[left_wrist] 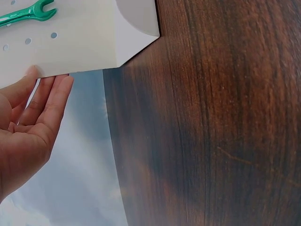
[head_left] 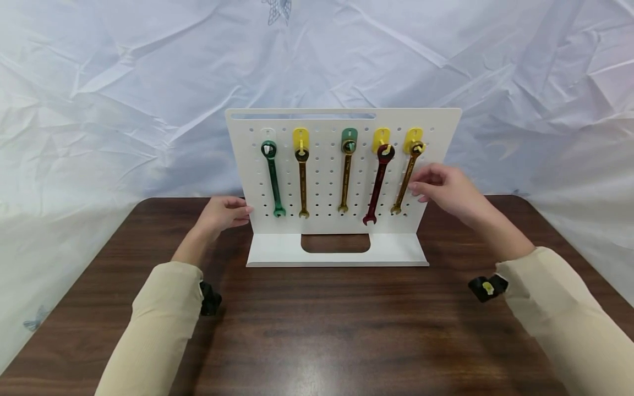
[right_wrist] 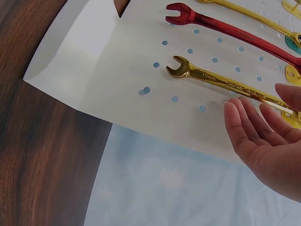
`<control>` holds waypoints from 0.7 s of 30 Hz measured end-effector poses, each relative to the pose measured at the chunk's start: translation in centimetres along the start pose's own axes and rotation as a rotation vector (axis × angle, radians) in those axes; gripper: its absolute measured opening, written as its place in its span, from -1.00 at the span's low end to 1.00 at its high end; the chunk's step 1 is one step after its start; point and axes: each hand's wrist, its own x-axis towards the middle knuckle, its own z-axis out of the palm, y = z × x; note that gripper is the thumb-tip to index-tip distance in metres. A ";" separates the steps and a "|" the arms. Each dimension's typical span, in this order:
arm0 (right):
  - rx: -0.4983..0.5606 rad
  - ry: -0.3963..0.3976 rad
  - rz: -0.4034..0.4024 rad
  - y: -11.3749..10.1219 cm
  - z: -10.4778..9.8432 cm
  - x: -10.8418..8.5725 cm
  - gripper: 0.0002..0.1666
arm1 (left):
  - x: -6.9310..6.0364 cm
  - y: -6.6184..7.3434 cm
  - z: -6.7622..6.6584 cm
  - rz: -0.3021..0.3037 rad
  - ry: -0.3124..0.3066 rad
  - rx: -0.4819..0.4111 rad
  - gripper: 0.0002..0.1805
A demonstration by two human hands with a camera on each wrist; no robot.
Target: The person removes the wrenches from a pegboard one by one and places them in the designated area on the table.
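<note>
Hanging glossy gold wrench (right_wrist: 221, 81) | hands: left (head_left: 225, 213) pinching white perforated board (head_left: 324, 225), right (head_left: 444, 188) loose

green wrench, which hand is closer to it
Left. The left hand is at the left edge of the board, beside the green wrench; the right hand is across the board, by the rightmost gold wrench.

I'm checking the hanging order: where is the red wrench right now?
In the head view, the red wrench hangs right of centre on the white pegboard, between the middle gold wrench and the rightmost gold wrench.
</note>
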 end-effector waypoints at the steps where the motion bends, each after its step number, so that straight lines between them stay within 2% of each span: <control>1: 0.005 0.009 0.007 0.0 0.0 0.1 -0.69 | 0.0 0.0 0.0 0.002 -0.001 -0.003 -0.64; 11: 0.009 0.018 0.013 -0.3 0.1 0.9 -0.64 | -0.1 0.0 0.0 -0.007 0.000 0.000 -0.65; 21: -0.005 0.025 -0.011 -0.7 0.5 1.1 -0.79 | -0.2 0.1 0.0 -0.003 0.003 0.004 -0.66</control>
